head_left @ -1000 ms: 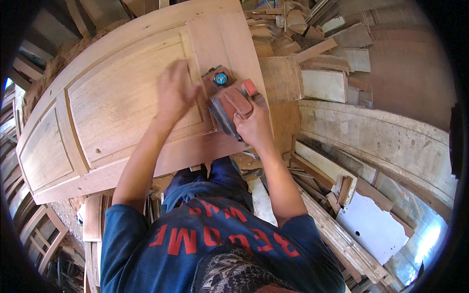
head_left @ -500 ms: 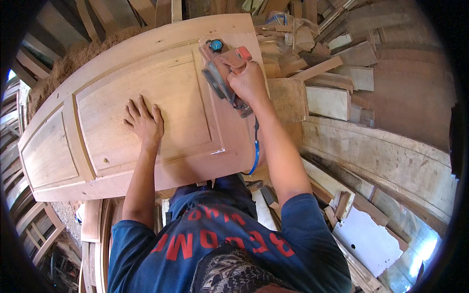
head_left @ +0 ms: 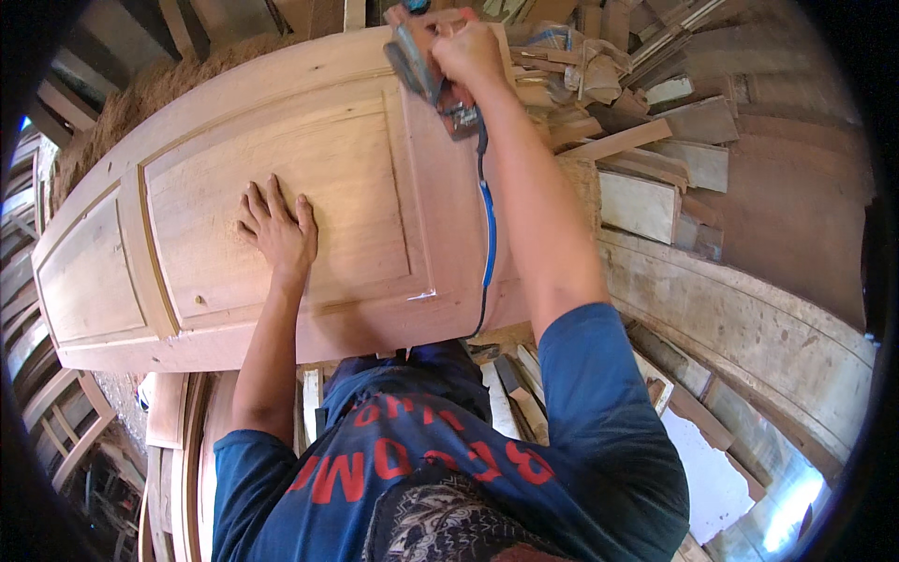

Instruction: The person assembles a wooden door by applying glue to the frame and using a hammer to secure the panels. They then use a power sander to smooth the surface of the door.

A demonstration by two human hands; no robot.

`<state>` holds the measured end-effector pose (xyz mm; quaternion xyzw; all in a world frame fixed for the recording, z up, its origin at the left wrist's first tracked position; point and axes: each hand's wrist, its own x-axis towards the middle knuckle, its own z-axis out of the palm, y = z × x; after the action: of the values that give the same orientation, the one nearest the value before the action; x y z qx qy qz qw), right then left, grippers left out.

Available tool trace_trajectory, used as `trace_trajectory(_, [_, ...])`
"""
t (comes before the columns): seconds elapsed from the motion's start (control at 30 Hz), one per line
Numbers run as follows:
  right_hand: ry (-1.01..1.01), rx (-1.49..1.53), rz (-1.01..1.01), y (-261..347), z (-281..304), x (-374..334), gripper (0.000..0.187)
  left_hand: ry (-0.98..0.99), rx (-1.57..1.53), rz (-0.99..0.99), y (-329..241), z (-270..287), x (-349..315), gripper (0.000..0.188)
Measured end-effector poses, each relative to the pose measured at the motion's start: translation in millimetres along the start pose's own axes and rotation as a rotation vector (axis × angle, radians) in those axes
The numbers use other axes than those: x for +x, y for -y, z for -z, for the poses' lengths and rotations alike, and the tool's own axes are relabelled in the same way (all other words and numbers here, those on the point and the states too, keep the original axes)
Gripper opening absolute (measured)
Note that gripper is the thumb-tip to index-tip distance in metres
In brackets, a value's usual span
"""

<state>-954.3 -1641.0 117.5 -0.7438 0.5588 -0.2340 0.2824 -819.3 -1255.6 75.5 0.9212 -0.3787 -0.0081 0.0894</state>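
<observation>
A pale wooden panelled door (head_left: 351, 201) lies flat across the view, with raised panels inside its frame. My right hand (head_left: 471, 58) grips the handle of a dusty red electric planer (head_left: 419, 64), which sits on the door's right end rail at the far edge. Its knob is partly cut off by the top of the picture. From the planer's near end a cord with a blue section (head_left: 489, 229) runs down over the door toward me. My left hand (head_left: 279, 229) rests on the large middle panel, fingers spread and holding nothing.
Wood offcuts (head_left: 646, 150) lie piled to the right of the door, beside a long pale board (head_left: 730, 290). Brown shavings (head_left: 154, 108) are heaped along the far left edge. Planks (head_left: 173, 412) stand near my left side, and a white sheet (head_left: 702, 473) lies at lower right.
My right hand has pushed the planer away from me along the end rail to the door's far edge. More cord now stretches over the door. My left hand stays on the panel.
</observation>
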Motion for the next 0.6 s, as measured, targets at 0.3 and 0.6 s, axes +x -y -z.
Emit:
trace_trajectory(0.3, [0.21,0.035,-0.095,-26,42,-112,0.02,-0.043,-0.032,-0.002,8,-4,-1,0.068])
trace_trajectory(0.6, [0.371,0.012,-0.341,6,183,-455,0.029,-0.037,-0.002,-0.004,8,-11,0,0.069])
